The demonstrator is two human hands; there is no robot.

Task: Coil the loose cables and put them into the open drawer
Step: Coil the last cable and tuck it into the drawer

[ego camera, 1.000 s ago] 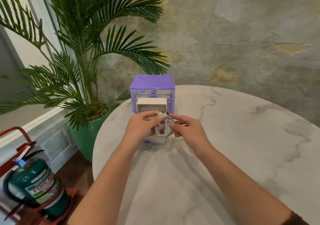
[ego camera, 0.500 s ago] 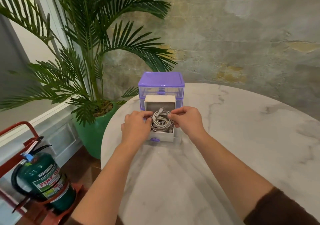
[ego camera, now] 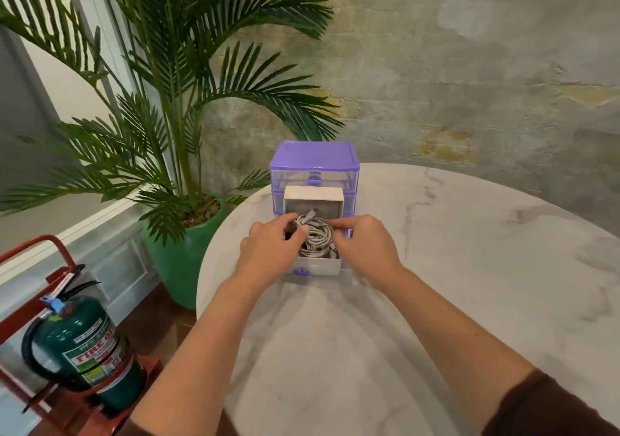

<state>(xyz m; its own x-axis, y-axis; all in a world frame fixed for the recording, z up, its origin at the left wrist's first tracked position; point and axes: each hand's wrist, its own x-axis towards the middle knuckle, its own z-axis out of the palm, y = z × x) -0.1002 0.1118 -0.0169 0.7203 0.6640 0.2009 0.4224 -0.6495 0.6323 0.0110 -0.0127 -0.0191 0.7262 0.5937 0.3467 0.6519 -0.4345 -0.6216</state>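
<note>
A small purple drawer unit (ego camera: 314, 157) stands on a round marble table (ego camera: 436, 284). Its pale drawer (ego camera: 315, 265) is pulled out toward me. A coil of white-grey cables (ego camera: 317, 234) lies inside the drawer, one plug end sticking up at the back. My left hand (ego camera: 268, 251) rests on the drawer's left side with fingertips on the coil. My right hand (ego camera: 364, 244) is at the drawer's right side, its fingers pressing on the coil's right edge. The hands hide the drawer's side walls.
A potted palm in a green pot (ego camera: 181, 254) stands left of the table beyond its edge. A green fire extinguisher (ego camera: 84, 351) in a red stand sits on the floor at the lower left. A rough wall runs behind.
The coil was held above the drawer's front a second ago; both hands have lowered it into the drawer. The view has shifted so the drawer unit sits further right.
</note>
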